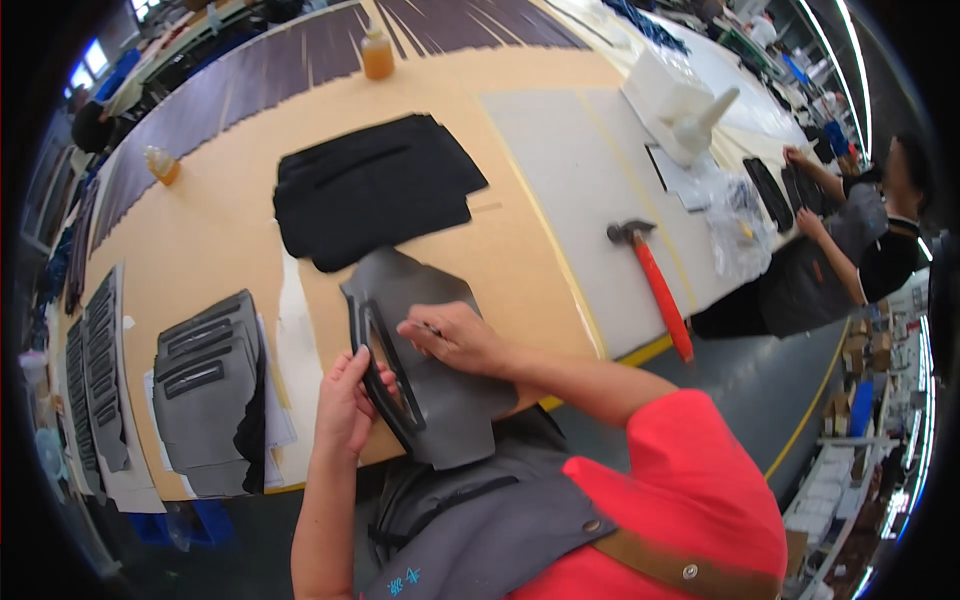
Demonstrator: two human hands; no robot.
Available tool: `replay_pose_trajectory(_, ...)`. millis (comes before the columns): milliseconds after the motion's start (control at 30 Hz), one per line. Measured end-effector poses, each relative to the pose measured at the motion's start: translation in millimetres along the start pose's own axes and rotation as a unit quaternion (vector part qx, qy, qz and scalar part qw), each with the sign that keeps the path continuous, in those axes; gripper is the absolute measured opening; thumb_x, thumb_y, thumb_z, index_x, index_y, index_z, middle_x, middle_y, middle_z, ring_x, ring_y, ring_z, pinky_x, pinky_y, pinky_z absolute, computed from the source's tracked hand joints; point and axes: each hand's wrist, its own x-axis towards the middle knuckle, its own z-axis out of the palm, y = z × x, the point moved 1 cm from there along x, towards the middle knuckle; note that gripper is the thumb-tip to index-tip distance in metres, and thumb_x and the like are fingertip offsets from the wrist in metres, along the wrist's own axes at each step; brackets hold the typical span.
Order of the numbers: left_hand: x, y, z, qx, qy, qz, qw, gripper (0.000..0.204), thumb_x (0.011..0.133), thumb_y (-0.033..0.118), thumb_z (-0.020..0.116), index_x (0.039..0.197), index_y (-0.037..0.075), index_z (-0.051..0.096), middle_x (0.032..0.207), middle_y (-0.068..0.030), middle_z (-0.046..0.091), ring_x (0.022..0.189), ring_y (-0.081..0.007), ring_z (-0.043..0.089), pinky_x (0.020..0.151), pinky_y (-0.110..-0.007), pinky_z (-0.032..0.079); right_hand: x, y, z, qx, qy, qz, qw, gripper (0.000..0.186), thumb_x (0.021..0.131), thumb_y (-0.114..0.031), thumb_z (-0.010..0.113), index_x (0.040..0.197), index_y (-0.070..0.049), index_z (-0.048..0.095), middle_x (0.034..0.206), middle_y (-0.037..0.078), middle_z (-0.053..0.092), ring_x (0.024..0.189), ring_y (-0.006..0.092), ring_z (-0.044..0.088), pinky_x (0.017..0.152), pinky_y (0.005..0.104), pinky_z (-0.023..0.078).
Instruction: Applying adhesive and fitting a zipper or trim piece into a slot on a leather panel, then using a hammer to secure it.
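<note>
Your left hand [347, 405] pinches the grey piece [455, 385] beside its slot [391, 362]; the piece lies across the table's [220, 235] near edge, by your apron [490, 535]. Your right hand [455, 338], above it, is closed around a small dark tool [428, 328], its kind unclear. Left sits a grey stack [205, 425]; right, a hammer [660, 290]. Beyond lies a black piece [375, 180], then an amber bottle [377, 58].

L hand [348, 408] at approx 8 o'clock, thumb twd 1, fingers bent; R hand [455, 338] nr ctr, fingers curled in; R forearm [575, 382] slants in from 4 o'clock.
</note>
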Motion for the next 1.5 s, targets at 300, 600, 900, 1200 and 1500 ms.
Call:
replay_pose_trajectory(300, 2, -12, 0, 0.016, 0.005, -0.014, 1.000, 0.017, 0.102, 0.022, 0.064, 0.101, 0.008, 0.055, 0.091, -0.0077, 0.065, 0.077, -0.0195, 0.069, 0.070, -0.036, 0.060, 0, 9, 0, -0.006, -0.011, 0.010, 1.000, 0.043, 0.108, -0.038, 0.050, 0.083, -0.003, 0.055, 0.074, 0.016, 0.059, 0.070, 0.0368, 0.061, 0.065, 0.0419, 0.048)
replay_pose_trajectory(600, 1, -11, -2, 0.009, -0.004, -0.005, 1.000, 0.017, 0.102, 0.022, 0.064, 0.102, 0.008, 0.055, 0.092, -0.0091, 0.066, 0.078, -0.0193, 0.069, 0.071, -0.035, 0.061, 4, 5, -2, -0.002, -0.013, 0.013, 1.000, 0.042, 0.107, -0.038, 0.052, 0.084, -0.003, 0.055, 0.073, 0.013, 0.061, 0.069, 0.0334, 0.064, 0.064, 0.0405, 0.048)
replay_pose_trajectory(900, 6, -12, -6, -0.002, -0.009, 0.000, 1.000, 0.016, 0.101, 0.021, 0.064, 0.105, 0.008, 0.055, 0.091, -0.0092, 0.066, 0.078, -0.0194, 0.069, 0.071, -0.035, 0.061, 10, 2, -5, 0.004, -0.005, 0.005, 1.000, 0.041, 0.107, -0.037, 0.053, 0.083, -0.003, 0.055, 0.070, 0.015, 0.059, 0.067, 0.0354, 0.062, 0.062, 0.0419, 0.047)
replay_pose_trajectory(1200, -2, -13, 3, 0.006, 0.013, -0.013, 1.000, 0.017, 0.103, 0.023, 0.062, 0.106, 0.008, 0.054, 0.088, -0.0082, 0.063, 0.073, -0.0178, 0.067, 0.069, -0.035, 0.060, 0, 9, 2, -0.010, 0.004, -0.012, 1.000, 0.040, 0.106, -0.036, 0.054, 0.085, -0.002, 0.055, 0.071, 0.018, 0.058, 0.068, 0.0386, 0.060, 0.062, 0.0425, 0.046)
replay_pose_trajectory(1500, 7, -12, 6, 0.010, 0.008, 0.015, 1.000, 0.019, 0.104, 0.027, 0.060, 0.106, 0.008, 0.054, 0.085, -0.0060, 0.060, 0.073, -0.0166, 0.064, 0.064, -0.033, 0.055, 5, -6, -10, 0.145, 0.022, 0.101, 0.984, 0.035, 0.108, -0.031, 0.054, 0.088, -0.004, 0.062, 0.073, 0.003, 0.063, 0.068, 0.0103, 0.060, 0.065, 0.0295, 0.051)
